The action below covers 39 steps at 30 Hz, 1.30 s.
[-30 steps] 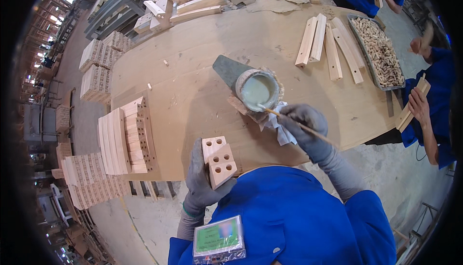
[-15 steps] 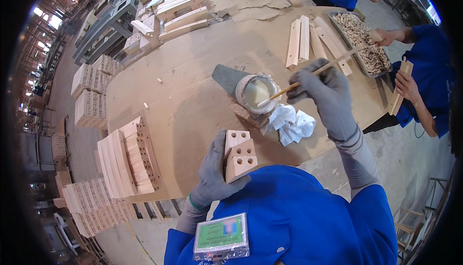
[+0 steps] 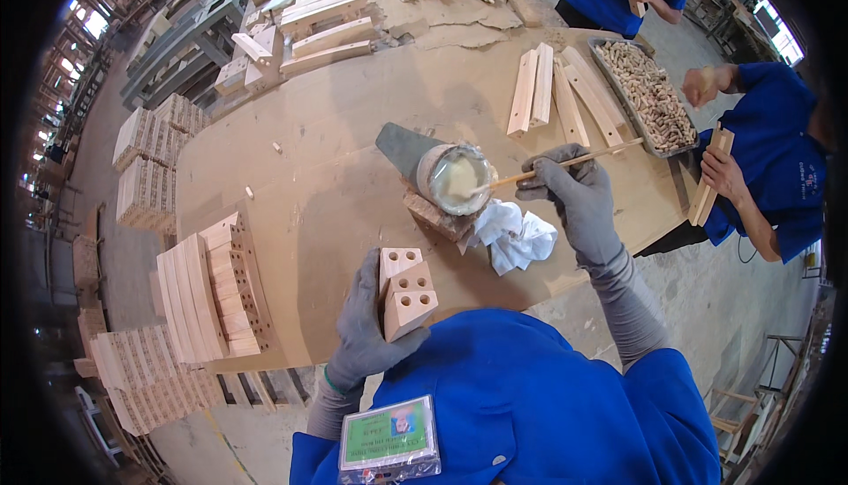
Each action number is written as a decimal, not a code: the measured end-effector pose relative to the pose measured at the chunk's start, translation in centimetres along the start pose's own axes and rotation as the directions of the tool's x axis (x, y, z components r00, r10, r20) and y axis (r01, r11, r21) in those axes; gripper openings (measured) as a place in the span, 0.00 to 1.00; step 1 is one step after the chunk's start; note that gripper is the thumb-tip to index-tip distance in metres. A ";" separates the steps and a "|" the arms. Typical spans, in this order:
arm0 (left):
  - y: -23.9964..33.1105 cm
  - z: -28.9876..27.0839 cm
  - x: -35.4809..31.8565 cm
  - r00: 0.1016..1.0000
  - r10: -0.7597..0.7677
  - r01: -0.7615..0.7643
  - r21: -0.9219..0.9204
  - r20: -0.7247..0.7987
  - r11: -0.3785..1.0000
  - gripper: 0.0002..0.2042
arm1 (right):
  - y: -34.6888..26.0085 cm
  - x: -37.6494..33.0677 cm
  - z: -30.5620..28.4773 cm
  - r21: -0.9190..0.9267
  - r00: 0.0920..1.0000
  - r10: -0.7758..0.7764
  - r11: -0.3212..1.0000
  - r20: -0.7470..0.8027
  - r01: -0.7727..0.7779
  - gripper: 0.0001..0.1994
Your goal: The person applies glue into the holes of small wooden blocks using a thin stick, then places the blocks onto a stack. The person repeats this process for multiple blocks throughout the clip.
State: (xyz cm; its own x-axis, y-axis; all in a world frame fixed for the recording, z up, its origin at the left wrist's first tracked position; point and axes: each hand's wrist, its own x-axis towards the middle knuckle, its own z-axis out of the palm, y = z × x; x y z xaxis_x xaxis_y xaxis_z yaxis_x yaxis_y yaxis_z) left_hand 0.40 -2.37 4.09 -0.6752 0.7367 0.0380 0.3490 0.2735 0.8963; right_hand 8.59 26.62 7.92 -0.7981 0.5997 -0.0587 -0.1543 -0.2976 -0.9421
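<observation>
In a grey glove, my left hand (image 3: 360,330) is closed round a bundle of three pale wooden pieces (image 3: 409,284), their drilled ends facing up. My right hand (image 3: 579,207), gloved too, grips a thin wooden stick (image 3: 523,175). The stick's tip reaches into a round pot (image 3: 436,167) of cream-coloured, glue-like liquid. A brownish block (image 3: 435,215) lies under the pot, and a dark flat piece (image 3: 402,146) juts out beside it. Next to the pot is a crumpled white cloth (image 3: 517,239).
Stacked drilled wooden pieces (image 3: 208,295) sit at the table's left edge. A tray of dowels (image 3: 649,96) stands at the right, near loose wooden bars (image 3: 532,87). Two co-workers in blue hold wooden pieces across the table. More bars (image 3: 322,30) lie at the far side.
My right hand has come down, and the stick's tip has gone from the pot's rim into the liquid. My left hand still holds the wooden pieces. The whole view has shifted slightly.
</observation>
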 end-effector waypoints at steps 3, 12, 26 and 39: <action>0.4 0.1 0.6 1.000 0.008 -0.008 -0.008 -0.009 1.000 0.52 | 0.7 0.6 -1.0 0.293 0.983 0.180 0.941 -0.021 -0.167 0.08; 1.9 0.4 1.6 0.994 0.103 -0.105 0.088 0.025 0.991 0.52 | -3.1 -0.4 2.4 0.139 0.988 0.112 0.982 0.110 -0.127 0.06; 3.4 0.7 1.2 0.991 0.110 -0.121 0.156 0.074 0.980 0.55 | -6.1 -0.7 6.7 -0.215 0.855 0.125 0.976 0.503 -0.016 0.11; 2.5 1.4 1.1 0.991 0.121 -0.125 0.074 0.053 0.989 0.53 | -6.4 0.0 6.8 -0.264 0.824 0.192 0.963 0.533 -0.054 0.07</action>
State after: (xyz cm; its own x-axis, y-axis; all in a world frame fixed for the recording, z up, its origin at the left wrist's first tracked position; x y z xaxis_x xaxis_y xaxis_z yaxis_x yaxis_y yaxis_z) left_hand 1.43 -0.07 5.74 -0.5923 0.7963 0.1229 0.4779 0.2244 0.8493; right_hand 5.64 23.42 16.19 -0.9977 0.0409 -0.0538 0.0484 -0.1224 -0.9913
